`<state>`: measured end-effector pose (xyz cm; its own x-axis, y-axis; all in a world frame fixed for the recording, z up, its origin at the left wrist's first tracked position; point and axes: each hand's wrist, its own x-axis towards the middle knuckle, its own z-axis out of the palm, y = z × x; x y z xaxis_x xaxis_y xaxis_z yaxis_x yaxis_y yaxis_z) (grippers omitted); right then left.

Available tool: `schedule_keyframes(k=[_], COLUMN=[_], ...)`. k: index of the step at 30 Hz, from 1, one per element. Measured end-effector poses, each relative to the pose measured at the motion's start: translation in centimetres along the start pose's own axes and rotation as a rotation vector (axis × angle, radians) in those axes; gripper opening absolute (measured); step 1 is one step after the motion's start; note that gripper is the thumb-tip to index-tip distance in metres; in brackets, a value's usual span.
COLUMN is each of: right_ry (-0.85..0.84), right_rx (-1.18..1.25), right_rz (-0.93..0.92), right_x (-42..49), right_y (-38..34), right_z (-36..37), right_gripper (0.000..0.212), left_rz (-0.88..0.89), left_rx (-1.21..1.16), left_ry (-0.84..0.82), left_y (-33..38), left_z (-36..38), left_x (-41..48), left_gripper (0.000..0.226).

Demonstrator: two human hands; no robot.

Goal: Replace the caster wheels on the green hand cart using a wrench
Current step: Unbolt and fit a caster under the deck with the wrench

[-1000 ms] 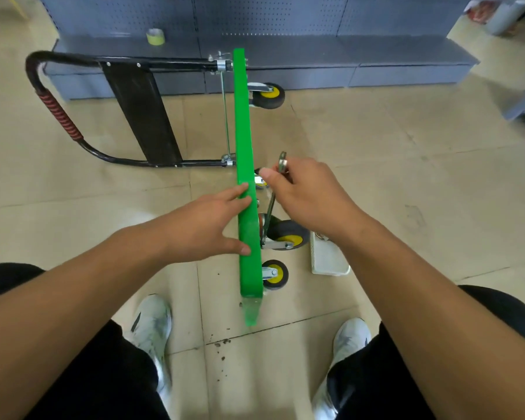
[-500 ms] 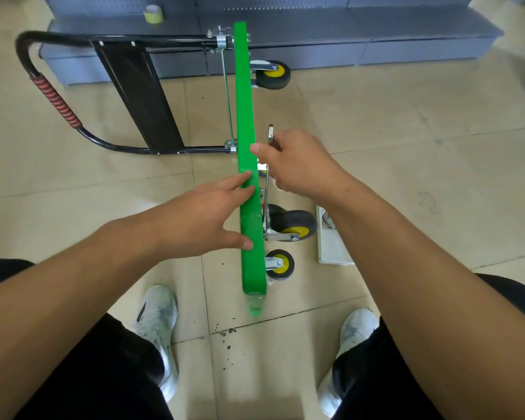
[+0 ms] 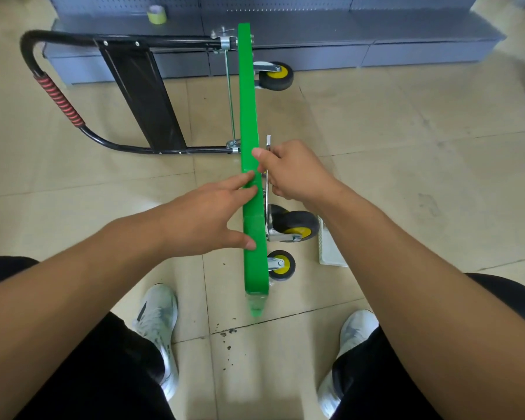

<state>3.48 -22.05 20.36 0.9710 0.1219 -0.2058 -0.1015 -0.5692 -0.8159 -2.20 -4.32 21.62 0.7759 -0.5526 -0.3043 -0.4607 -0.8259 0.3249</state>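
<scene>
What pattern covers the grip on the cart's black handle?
Red and black spiral stripes on the grip, clearest in the head view.

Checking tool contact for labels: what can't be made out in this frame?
All head view.
- Wrench: only its top end and a sliver of shaft show; right hand covers the rest.
- Whether it sits on a bolt: hidden by the green deck edge and that hand.
- White tray: partly covered by the right forearm, contents unclear.
- Tape roll: too blurred for detail.
</scene>
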Motion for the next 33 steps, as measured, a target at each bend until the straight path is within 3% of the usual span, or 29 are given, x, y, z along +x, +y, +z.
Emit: schedule_keyframes(k=[3, 7, 14, 26, 33], right_ry=[0.066, 0.129, 0.212, 0.111, 0.128], right_rx=[-0.157, -0.153, -0.241, -0.232, -0.352], right_rz=[-0.046, -0.062, -0.275, -0.494, -0.651], right_x=[-0.7, -1.6, -4.5, -11.6, -15.6], right_y=[-0.1, 0.3, 0.7, 2.1, 5.7], right_z=[-0.2, -0.6, -0.3, 0.6, 2.6], right_gripper=[0.040, 0.041, 0.038, 0.024, 0.020], left_rz=[-0.002, -0.008, -0.001, 0.013, -0.003], left_rx=[-0.001, 0.005, 0.015, -0.013, 0.006], left_ry=[0.002, -0.006, 0.010, 0.027, 0.019], left_y=[0.0, 0.1, 0.1, 0.0, 0.1], left_z=[0.0, -0.1, -0.1, 0.0, 0.0], left_x=[0.1, 0.0, 0.1, 0.0, -0.1], left_gripper=[0.100, 0.100, 0.098, 0.093, 0.097])
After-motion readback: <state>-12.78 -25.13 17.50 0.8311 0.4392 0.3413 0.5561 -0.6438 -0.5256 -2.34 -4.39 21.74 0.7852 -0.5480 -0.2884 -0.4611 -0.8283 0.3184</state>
